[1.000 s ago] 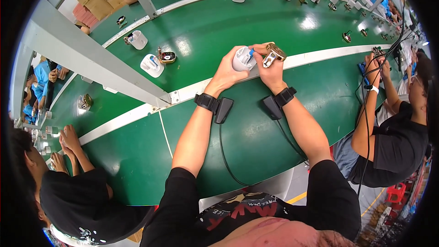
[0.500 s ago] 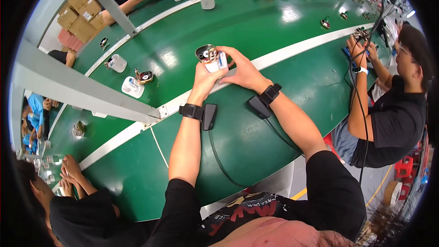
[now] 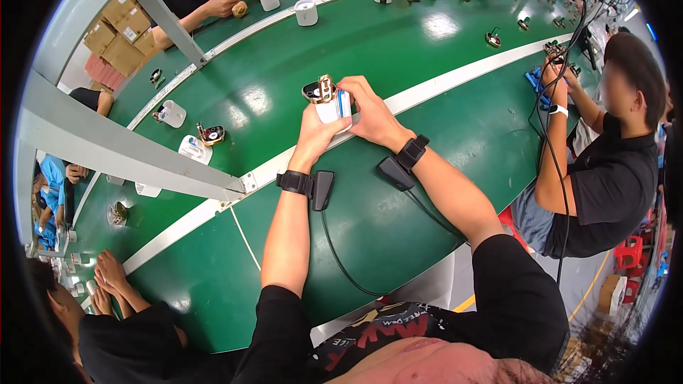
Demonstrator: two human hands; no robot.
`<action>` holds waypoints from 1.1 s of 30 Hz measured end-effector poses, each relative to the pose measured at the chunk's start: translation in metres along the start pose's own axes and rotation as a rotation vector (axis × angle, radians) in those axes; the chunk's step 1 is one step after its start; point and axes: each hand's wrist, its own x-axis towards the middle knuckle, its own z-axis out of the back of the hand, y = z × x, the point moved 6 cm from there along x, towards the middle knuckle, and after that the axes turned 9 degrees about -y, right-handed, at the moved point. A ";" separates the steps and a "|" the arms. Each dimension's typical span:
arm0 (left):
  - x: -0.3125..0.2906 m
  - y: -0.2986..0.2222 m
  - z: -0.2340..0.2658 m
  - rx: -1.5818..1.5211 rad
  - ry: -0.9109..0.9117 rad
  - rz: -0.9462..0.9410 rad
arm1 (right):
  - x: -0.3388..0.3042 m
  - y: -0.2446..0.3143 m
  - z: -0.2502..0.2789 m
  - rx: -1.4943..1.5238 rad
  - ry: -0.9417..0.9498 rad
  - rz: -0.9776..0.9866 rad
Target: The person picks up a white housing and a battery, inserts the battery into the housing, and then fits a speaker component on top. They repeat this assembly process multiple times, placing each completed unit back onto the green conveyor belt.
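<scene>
Above the edge of the green belt, both my hands hold a white plastic housing (image 3: 328, 112). My left hand (image 3: 317, 134) wraps its lower left side. On the right side, my right hand (image 3: 372, 115) curls round it, thumb low and fingers near the top edge. A gold-and-black inner part (image 3: 325, 88) stands up at the housing's open top, and a blue strip (image 3: 341, 105) shows along its right side. How far the inner part sits inside cannot be made out. Each wrist wears a black strap with a cabled box.
A grey metal post (image 3: 142, 146) slants across the left. On the green belt (image 3: 270, 75) lie an opened white housing (image 3: 194, 149), a gold-rimmed part (image 3: 211, 134) and another housing (image 3: 171, 114). Co-workers sit left, right (image 3: 605, 163) and opposite. Black cables (image 3: 562, 192) hang at right.
The gold-and-black part now stands more upright at the housing's top. Pieces on the belt have shifted left. My hands keep hold of the housing, and a co-worker opposite now reaches to another housing.
</scene>
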 end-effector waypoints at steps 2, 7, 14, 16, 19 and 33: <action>-0.001 0.001 -0.003 0.000 0.001 0.006 | -0.001 -0.001 0.002 -0.014 -0.014 0.015; -0.001 0.002 -0.006 0.003 -0.025 -0.014 | 0.000 0.005 0.009 -0.075 -0.041 0.122; -0.002 0.005 -0.012 -0.016 -0.025 -0.028 | -0.003 0.005 0.014 -0.111 -0.024 0.139; -0.001 0.004 -0.014 -0.061 -0.049 -0.019 | -0.004 0.003 0.016 -0.136 -0.020 0.146; -0.003 0.002 -0.017 -0.095 -0.085 -0.015 | -0.006 0.002 0.018 -0.134 -0.017 0.139; -0.033 -0.005 0.114 0.377 -0.979 -0.060 | 0.012 -0.075 0.003 0.087 0.152 -0.454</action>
